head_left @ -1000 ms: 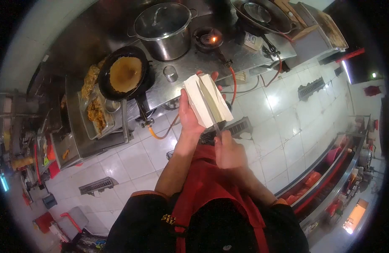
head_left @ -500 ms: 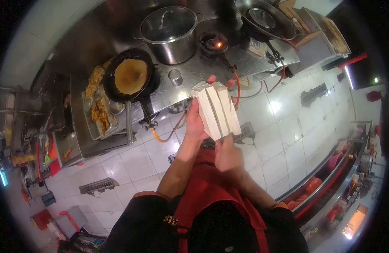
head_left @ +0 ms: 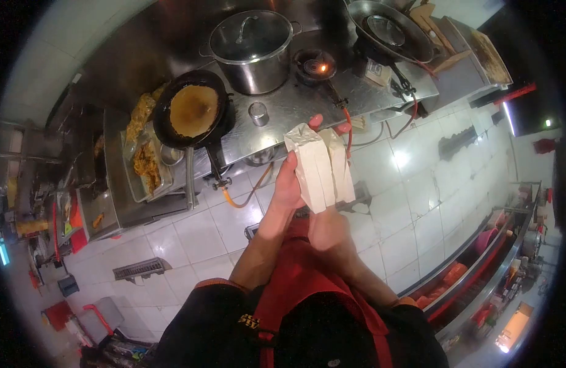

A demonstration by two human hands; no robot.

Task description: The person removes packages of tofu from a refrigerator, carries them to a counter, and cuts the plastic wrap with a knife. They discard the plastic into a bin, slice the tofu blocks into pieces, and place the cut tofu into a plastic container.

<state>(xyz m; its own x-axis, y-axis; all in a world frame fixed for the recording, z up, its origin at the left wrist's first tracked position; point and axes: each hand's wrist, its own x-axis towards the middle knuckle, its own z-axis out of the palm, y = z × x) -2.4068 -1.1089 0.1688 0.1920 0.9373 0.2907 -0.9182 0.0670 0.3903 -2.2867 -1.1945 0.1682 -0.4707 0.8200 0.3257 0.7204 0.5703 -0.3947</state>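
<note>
Pale, creased paper bags [head_left: 313, 168], folded and standing side by side with a narrow gap between them, are in front of me over the stove's front edge. My left hand [head_left: 288, 187] is wrapped round them from the left and behind, its thumb on the near side and fingertips showing past the far edge. At the lower end of the bags is my right hand [head_left: 329, 229], smeared by motion. Its fingers are hidden, so its grip cannot be made out.
On the steel stove stand a frying pan [head_left: 163, 126] with a browned flatbread [head_left: 193, 111], a lidded pot [head_left: 258, 73], a small metal cup [head_left: 258, 114] and a lit burner [head_left: 314, 65]. A tray [head_left: 137, 190] of fried food is at left, a wok [head_left: 416, 43] at far right.
My right hand has shifted slightly down and blurred. The paper bags have tilted a little, and their two dark slits have become one gap.
</note>
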